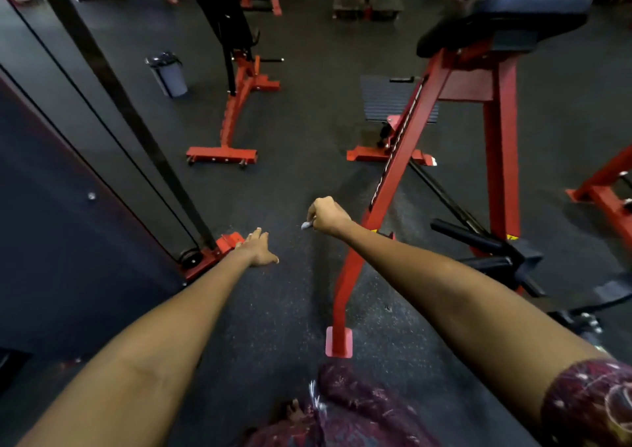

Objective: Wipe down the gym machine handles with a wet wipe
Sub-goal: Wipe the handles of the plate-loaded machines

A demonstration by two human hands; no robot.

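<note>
Both my arms reach forward over the dark gym floor. My right hand (326,215) is curled into a fist around a small white wet wipe (306,225), whose end pokes out at the left of the fist. My left hand (260,248) is held out flat with straight fingers and holds nothing. A red machine frame (393,172) stands just right of my right hand, apart from it. Its black handles (465,234) stick out low on the right, below a black padded seat (506,18).
A tall dark cable machine (85,138) with a red base fills the left side. A red bench frame (236,104) and a grey bin (169,75) stand farther back. More red machines line the far edge and the right.
</note>
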